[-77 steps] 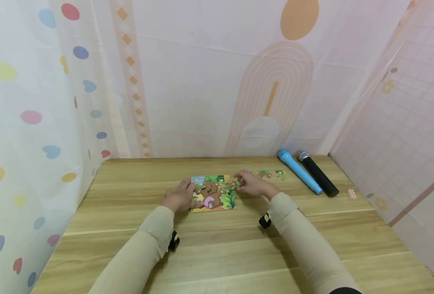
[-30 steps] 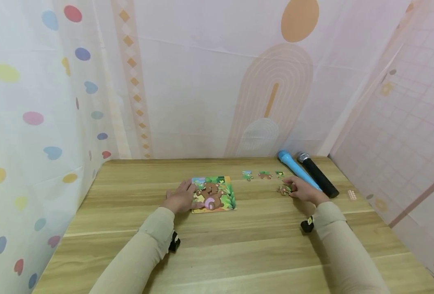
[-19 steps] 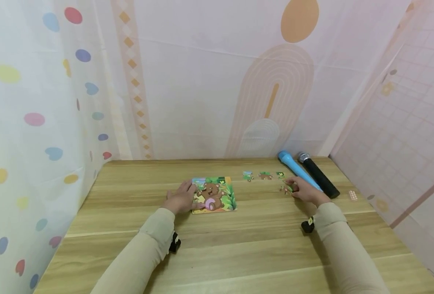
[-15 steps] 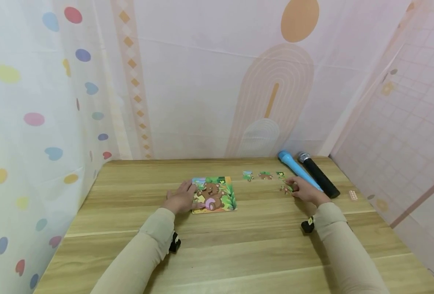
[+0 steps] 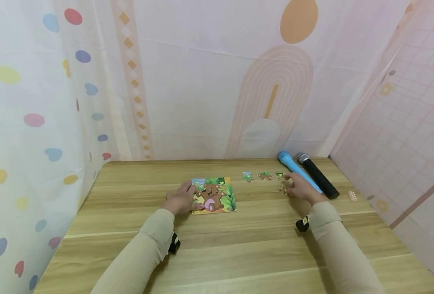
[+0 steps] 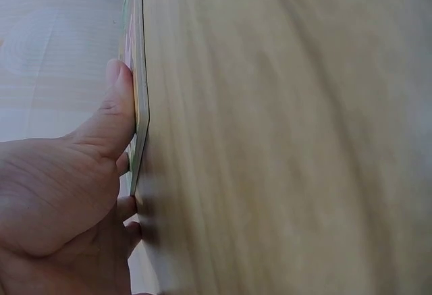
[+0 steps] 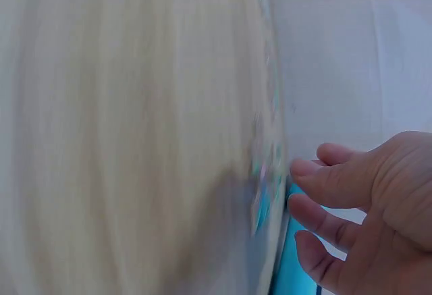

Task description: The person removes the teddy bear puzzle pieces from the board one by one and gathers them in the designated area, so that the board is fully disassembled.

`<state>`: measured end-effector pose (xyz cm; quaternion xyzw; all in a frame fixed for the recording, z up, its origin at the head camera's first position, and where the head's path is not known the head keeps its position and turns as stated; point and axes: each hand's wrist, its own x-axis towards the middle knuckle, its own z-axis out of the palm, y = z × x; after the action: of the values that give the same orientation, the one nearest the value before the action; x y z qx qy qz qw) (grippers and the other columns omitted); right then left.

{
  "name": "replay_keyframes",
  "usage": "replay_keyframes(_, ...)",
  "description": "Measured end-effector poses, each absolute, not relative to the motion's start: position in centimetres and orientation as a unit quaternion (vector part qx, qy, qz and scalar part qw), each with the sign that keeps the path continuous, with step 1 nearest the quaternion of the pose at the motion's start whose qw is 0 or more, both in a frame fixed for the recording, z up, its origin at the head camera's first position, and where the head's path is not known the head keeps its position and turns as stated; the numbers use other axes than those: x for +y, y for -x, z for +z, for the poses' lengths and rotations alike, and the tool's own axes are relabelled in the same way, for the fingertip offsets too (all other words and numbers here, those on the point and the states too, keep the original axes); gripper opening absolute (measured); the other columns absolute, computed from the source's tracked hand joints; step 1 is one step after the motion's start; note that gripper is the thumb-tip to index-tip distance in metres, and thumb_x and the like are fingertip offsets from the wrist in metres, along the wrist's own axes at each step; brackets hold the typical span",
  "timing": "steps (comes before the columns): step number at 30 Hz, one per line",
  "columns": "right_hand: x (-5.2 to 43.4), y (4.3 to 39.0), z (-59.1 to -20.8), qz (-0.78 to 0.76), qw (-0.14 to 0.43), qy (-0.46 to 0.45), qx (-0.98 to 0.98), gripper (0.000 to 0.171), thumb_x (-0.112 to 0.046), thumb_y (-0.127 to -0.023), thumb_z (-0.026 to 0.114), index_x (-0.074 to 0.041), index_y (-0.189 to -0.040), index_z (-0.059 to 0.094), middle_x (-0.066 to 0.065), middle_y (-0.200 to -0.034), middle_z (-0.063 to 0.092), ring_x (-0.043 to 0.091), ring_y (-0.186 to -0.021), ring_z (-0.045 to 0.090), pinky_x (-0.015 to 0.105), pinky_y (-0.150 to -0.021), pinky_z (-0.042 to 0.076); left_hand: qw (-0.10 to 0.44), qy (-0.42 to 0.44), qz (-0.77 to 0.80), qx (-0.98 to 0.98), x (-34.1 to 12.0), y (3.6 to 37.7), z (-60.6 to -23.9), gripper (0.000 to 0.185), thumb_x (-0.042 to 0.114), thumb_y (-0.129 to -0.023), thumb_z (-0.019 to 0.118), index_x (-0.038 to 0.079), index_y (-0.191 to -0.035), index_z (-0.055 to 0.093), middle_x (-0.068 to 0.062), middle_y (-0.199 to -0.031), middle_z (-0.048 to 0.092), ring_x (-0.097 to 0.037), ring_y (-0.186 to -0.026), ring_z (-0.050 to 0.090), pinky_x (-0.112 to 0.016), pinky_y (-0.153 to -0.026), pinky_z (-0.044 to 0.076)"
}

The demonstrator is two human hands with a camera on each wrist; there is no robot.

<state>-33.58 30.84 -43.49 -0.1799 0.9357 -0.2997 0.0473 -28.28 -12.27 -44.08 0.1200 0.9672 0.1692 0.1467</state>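
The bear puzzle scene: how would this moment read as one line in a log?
left hand rests on bear puzzle edge | right hand open beside loose piece | three more pieces behind | two microphones right

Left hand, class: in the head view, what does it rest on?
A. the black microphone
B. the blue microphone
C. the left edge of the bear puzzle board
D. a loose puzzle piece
C: the left hand lies flat against the left edge of the bear puzzle board, far from both microphones at the table's right.
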Motion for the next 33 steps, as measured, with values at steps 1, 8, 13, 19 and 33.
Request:
replay_keyframes(1,30.2,33.6,-43.4,-0.302,0.044,0.182,0.935,0.052,0.017,-0.085,0.054,0.017,-0.135,0.039,0.036,-0.13,0.045,0.036,-0.09,0.062,0.036,-0.068,0.052,0.147,-0.12,0.17,0.967,-12.3,28.3,-44.1,0.045,0.049,-0.088,0.062,0.013,-0.11,0.046,-0.018,-0.161,0.007,-0.035,-0.149,0.004,-0.078,-0.103,0.01)
replay_keyframes(8,24.5,33.5,-42.5,-0.262,0.02,0.236,0.935,0.047,0.012,-0.088,0.055,0.011,-0.134,0.045,0.03,-0.126,0.053,0.039,-0.1,0.059,0.047,-0.084,0.051,0.142,-0.119,0.173,0.967,-12.3,28.4,-44.4,0.045,0.048,-0.088,0.062,0.013,-0.112,0.047,-0.018,-0.161,0.007,-0.035,-0.149,0.003,-0.078,-0.102,0.009)
replay_keyframes(13,20.5,33.5,-42.4,-0.283,0.054,0.257,0.922,0.049,0.008,-0.091,0.057,0.005,-0.138,0.044,0.025,-0.131,0.052,0.038,-0.108,0.056,0.046,-0.089,0.05,0.14,-0.114,0.178,0.967,-12.3,28.2,-44.4,0.046,0.047,-0.088,0.063,0.013,-0.116,0.047,-0.018,-0.161,0.008,-0.035,-0.149,0.003,-0.078,-0.102,0.008)
replay_keyframes(19,16.3,33.4,-42.3,-0.28,0.082,0.262,0.92,0.049,0.003,-0.092,0.058,-0.002,-0.139,0.046,0.016,-0.133,0.054,0.031,-0.113,0.055,0.041,-0.091,0.05,0.14,-0.113,0.183,0.967,-12.3,28.2,-44.4,0.043,0.046,-0.089,0.063,0.013,-0.111,0.047,-0.018,-0.161,0.007,-0.036,-0.148,0.003,-0.078,-0.103,0.007)
replay_keyframes(33,10.0,32.5,-43.1,-0.249,0.117,0.329,0.903,0.048,-0.002,-0.09,0.065,-0.001,-0.135,0.049,0.015,-0.131,0.057,0.028,-0.113,0.059,0.037,-0.094,0.05,0.141,-0.118,0.17,0.968,-12.3,28.2,-44.3,0.049,0.05,-0.09,0.061,0.013,-0.118,0.046,-0.018,-0.161,0.008,-0.036,-0.148,0.004,-0.078,-0.102,0.01)
